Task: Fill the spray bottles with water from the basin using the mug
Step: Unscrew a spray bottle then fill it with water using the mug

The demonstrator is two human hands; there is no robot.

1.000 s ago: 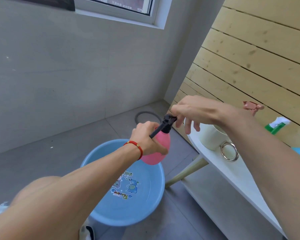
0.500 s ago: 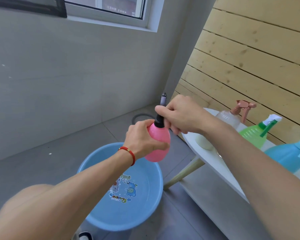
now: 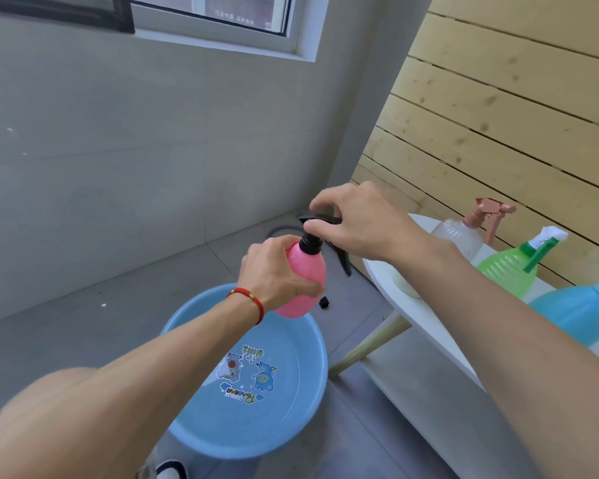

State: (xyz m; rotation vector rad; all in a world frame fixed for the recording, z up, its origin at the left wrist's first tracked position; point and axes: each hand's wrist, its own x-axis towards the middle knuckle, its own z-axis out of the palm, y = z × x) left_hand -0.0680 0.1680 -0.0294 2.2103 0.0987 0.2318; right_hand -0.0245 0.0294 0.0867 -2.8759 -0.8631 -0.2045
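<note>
**Sprayer head turning on the pink bottle**

Turning since a moment ago, the black sprayer head (image 3: 320, 221) is now lying crosswise under our right hand (image 3: 358, 224), whose fingers are curling round it. We are judging it is being unscrewed. Over the blue basin (image 3: 194, 426) our left hand (image 3: 277, 274) is wrapping the pink bottle (image 3: 306, 281). Beside the tabletop (image 3: 426, 319), the mug (image 3: 407, 283) is waiting, mostly hidden.

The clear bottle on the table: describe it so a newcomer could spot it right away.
Find the white table against the wooden slat wall on the right. Three spray bottles stand along it, and the clear bottle is the farthest from the camera, beyond the green bottle and the blue bottle. It alone has a see-through, colourless body, topped by a dusty pink trigger head.
</note>
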